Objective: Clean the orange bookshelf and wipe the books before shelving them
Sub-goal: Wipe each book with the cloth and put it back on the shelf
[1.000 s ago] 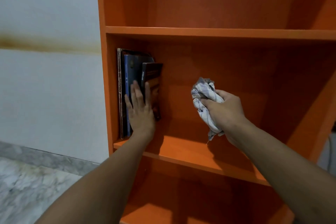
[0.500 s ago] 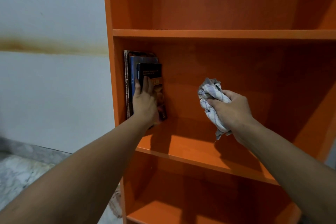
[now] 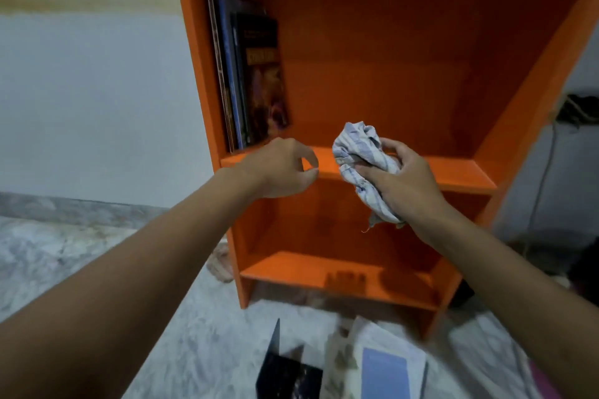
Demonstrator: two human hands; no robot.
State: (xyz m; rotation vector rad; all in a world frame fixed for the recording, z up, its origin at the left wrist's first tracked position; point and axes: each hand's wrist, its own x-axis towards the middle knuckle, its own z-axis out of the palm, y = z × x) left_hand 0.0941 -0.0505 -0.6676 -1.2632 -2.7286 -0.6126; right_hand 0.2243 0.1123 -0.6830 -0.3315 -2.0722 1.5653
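The orange bookshelf (image 3: pixel 453 172) stands against a pale wall. Three dark books (image 3: pixel 252 74) stand upright at the left end of its middle shelf, leaning on the side panel. My left hand (image 3: pixel 282 168) hovers in front of the shelf edge below the books, fingers loosely curled, holding nothing. My right hand (image 3: pixel 402 181) grips a crumpled white and blue striped cloth (image 3: pixel 363 155) in front of the same shelf. More books (image 3: pixel 382 363) lie in a loose pile on the floor at the bottom of the view.
The marble floor (image 3: pixel 64 262) spreads to the left and front. A dark book (image 3: pixel 285 372) stands half open on the floor by the pile. A cable (image 3: pixel 544 178) hangs down the wall right of the shelf.
My left hand has let go of the shelved books and drawn back below them. The view has tilted down, bringing the floor and the pile of books into sight. The cloth stays in my right hand.
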